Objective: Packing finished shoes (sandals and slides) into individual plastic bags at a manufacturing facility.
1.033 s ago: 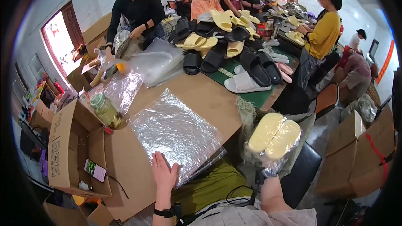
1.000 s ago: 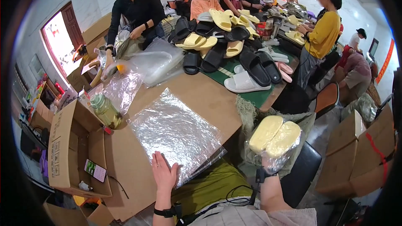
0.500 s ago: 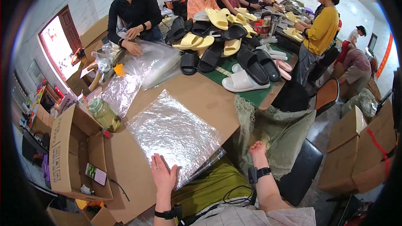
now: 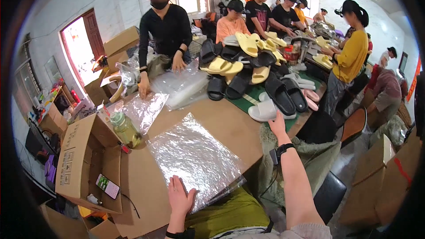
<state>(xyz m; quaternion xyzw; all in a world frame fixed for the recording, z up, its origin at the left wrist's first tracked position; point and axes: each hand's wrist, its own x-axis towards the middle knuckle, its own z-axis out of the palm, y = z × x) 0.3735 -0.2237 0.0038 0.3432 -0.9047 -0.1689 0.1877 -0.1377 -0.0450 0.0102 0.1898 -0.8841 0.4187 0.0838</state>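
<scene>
1. My left hand (image 4: pixel 179 197) lies flat, fingers spread, on the near edge of the stack of clear plastic bags (image 4: pixel 195 157) on the brown desk (image 4: pixel 226 124). That grip pins rather than pinches, and the bags look slick, so I judge that the top sheet could slide off the stack if the palm shifts.

2. The near corner of the stack overhangs the desk edge above my lap. If the palm lifts, I think the loose corner may sag and drag sheets onto the floor.

3. My right hand (image 4: pixel 278 126) is stretched far out, with its open fingers at the heel of a white slipper (image 4: pixel 265 111) on the green mat (image 4: pixel 248 102). I cannot tell whether it touches the slipper; nothing is clamped. A reach this long leaves little control, so a grab might only nudge the slipper away.

4. Black slippers (image 4: pixel 283 96) lie just beside the white one, and a heap of yellow slippers (image 4: pixel 239 57) rises behind them. A careless sweep could, I think, knock a neighbour off the mat or pick up a mismatched one.

5. The cable on my right wrist device (image 4: pixel 278 152) hangs over the grey-green sack (image 4: pixel 310 159) beside the desk. It could snag on the desk corner as the arm draws back.

6. A green bottle (image 4: pixel 125 129) stands near the open cardboard box (image 4: pixel 84 159) at my left, close to the stack. A sideways push of the bags could tip it.
</scene>
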